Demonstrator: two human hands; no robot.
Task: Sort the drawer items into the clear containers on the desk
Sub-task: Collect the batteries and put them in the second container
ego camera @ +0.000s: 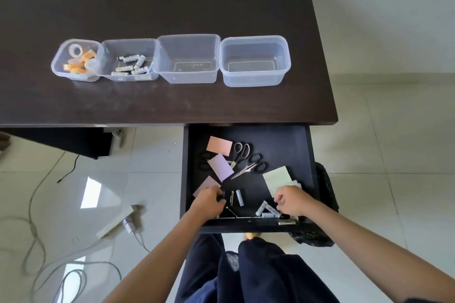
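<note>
Desk [172, 106], left to right: tape tub [76, 60] holds tape rolls; battery tub [130, 60] holds loose batteries; third tub [188, 58] and fourth tub [254, 60] hold nothing. All four sit in a row, neighbours touching or nearly so. Open drawer [283, 145] below the desk's right end still holds, left to right: paper cards [220, 167] in pink and lilac, two pairs of scissors [242, 160] crossed over each other, pale green notes [279, 178]. Near the drawer front: two batteries [236, 197] lying between the hands, a cluster of white batteries [267, 210] by the right hand, a small dark clip-like item [285, 219] at the front edge, identity unclear. Left hand [209, 200]: fingers curled, apparently pinching a small dark object at its fingertips; what it is cannot be told. Right hand [290, 200]: fingers curled down over the white cluster, touching or just above it; whether it has closed on one, cannot tell. Judgement: batteries step under way, cards and scissors untouched. Risks: round cells roll, so a loose multi-cell grab could shed one into the drawer or to the floor during the lift to the desk. Battery tub is far left of the drawer; a long reach across raises drop risk and could nudge the adjoining tubs. Scissor blades point toward the hands' working area; a careless sweep could catch them. Cards overlap and may hide small items.
</note>
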